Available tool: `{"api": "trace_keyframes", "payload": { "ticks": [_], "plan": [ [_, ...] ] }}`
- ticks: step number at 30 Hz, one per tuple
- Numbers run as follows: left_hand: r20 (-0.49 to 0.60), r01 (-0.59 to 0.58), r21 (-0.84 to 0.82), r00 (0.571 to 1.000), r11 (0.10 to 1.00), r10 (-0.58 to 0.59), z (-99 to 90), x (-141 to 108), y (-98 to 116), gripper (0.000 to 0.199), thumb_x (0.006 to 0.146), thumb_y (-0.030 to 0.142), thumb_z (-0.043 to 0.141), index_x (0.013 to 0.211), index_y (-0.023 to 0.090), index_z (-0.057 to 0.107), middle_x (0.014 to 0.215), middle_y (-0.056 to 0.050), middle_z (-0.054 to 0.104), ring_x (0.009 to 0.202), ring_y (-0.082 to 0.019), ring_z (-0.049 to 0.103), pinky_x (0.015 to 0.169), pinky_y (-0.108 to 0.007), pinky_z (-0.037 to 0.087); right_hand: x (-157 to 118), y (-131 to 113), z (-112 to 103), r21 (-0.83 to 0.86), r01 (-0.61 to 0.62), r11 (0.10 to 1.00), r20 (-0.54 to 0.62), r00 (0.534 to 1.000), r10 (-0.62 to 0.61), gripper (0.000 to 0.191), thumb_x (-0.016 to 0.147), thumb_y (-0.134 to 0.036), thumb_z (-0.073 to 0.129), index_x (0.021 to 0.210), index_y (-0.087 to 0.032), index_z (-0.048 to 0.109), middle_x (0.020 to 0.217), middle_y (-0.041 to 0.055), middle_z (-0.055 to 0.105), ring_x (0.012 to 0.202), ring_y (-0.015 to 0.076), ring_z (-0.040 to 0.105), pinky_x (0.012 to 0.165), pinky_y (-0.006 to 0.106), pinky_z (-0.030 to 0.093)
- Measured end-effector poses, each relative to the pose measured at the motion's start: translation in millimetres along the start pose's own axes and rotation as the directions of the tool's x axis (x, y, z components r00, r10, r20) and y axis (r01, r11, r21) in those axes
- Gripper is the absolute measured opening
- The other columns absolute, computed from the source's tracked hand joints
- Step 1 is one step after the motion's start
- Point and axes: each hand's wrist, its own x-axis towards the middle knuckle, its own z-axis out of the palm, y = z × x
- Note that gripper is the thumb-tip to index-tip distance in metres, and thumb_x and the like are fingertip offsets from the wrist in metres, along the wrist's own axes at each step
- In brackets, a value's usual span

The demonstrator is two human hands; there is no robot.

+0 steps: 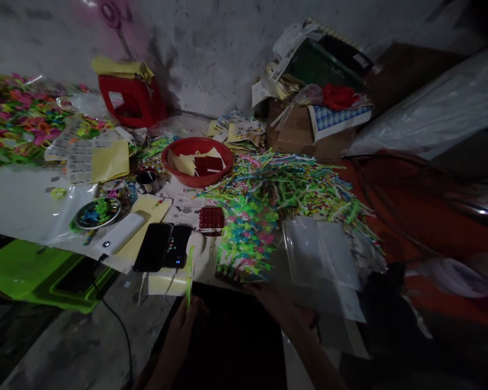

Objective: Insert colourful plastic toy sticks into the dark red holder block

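Both hands sit in deep shadow. The left hand pinches a thin neon-green plastic strip; the right hand, its grip unreadable, lies beside stacked clear plastic bags.

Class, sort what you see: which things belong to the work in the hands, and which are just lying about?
In hand:
left hand holding a green strip
right hand by the clear bags
neon strip pile

Lying about:
red bowl
phones
metal cup
red stool

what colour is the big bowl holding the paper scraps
Red; the bowl shows best in the head view, behind the neon pile.
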Motion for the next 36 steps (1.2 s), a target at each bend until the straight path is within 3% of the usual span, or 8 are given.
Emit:
{"api": "trace_keyframes", "payload": {
  "ticks": [2,5,7,9,12,16,22,36],
  "plan": [
    [0.008,0.004,-0.015,1.000,1.000,-0.003,-0.1,1,-1,0.049,0.074,0.069,0.045,0.074,0.021,0.059,0.072,-0.002,0.060,0.071,-0.020,0.056,0.069,-0.030,0.045,6,-6,-2,0.000,-0.113,0.994,0.104,0.988,0.113,0.018,0.073,-0.036,0.061,0.079,-0.024,0.075,0.088,0.0069,0.074,0.084,0.0268,0.067,0.082,0.041,0.051],
    [0.010,0.001,-0.008,1.000,1.000,-0.001,-1.2,1,-1,0.049,0.075,0.068,0.044,0.073,0.021,0.059,0.073,-0.002,0.060,0.073,-0.020,0.056,0.072,-0.030,0.045,14,-13,-8,0.044,-0.301,0.953,0.253,0.926,0.280,0.020,0.075,-0.035,0.059,0.076,-0.022,0.075,0.079,0.0066,0.074,0.071,0.0233,0.067,0.067,0.035,0.054],
    [0.009,-0.012,-0.009,1.000,1.000,0.012,-1.3,2,-1,0.048,0.077,0.067,0.043,0.074,0.021,0.059,0.074,-0.002,0.060,0.074,-0.020,0.057,0.075,-0.031,0.044,17,-14,-11,0.116,-0.398,0.910,0.342,0.876,0.339,0.024,0.077,-0.037,0.057,0.082,-0.022,0.074,0.079,0.0055,0.074,0.069,0.0208,0.067,0.055,0.028,0.053],
    [0.009,-0.028,-0.019,1.000,0.999,0.029,-0.1,2,1,0.048,0.079,0.065,0.042,0.074,0.020,0.060,0.075,-0.003,0.061,0.076,-0.020,0.057,0.078,-0.031,0.043,15,-12,-10,0.165,-0.416,0.894,0.362,0.869,0.337,0.028,0.078,-0.041,0.055,0.089,-0.022,0.073,0.087,0.0053,0.074,0.075,0.0211,0.068,0.051,0.026,0.052],
    [0.019,-0.020,-0.053,1.000,0.998,0.021,3.7,1,4,0.052,0.078,0.068,0.042,0.074,0.019,0.059,0.071,-0.003,0.061,0.068,-0.018,0.056,0.070,-0.030,0.044,3,-4,2,0.158,-0.295,0.942,0.239,0.937,0.253,0.031,0.081,-0.044,0.053,0.092,-0.022,0.072,0.097,0.0074,0.073,0.087,0.0240,0.067,0.067,0.034,0.056],
    [0.040,0.006,-0.100,0.999,0.995,-0.002,7.4,-2,4,0.057,0.073,0.073,0.043,0.075,0.017,0.058,0.063,-0.001,0.059,0.055,-0.015,0.053,0.053,-0.027,0.043,-27,16,33,0.064,-0.113,0.992,0.014,0.994,0.113,0.038,0.088,-0.044,0.043,0.100,-0.018,0.069,0.104,0.0115,0.071,0.100,0.0258,0.065,0.092,0.042,0.049],
    [0.053,0.013,-0.096,0.999,0.995,-0.008,5.0,-6,-1,0.058,0.072,0.074,0.045,0.073,0.017,0.058,0.059,0.000,0.057,0.052,-0.013,0.051,0.049,-0.025,0.041,-57,35,66,-0.166,0.096,0.981,-0.158,0.980,-0.122,0.042,0.093,-0.039,0.036,0.118,-0.018,0.062,0.121,0.0105,0.063,0.110,0.0216,0.060,0.093,0.035,0.051],
    [0.002,0.009,-0.075,1.000,0.997,-0.009,5.2,-11,-3,0.060,0.068,0.076,0.049,0.068,0.017,0.061,0.058,-0.001,0.058,0.051,-0.014,0.052,0.049,-0.027,0.043,-61,29,68,-0.193,0.160,0.968,-0.185,0.963,-0.196,0.036,0.091,-0.025,0.044,0.125,-0.024,0.056,0.122,0.0096,0.061,0.112,0.0206,0.059,0.092,0.036,0.052]
  ]
}}
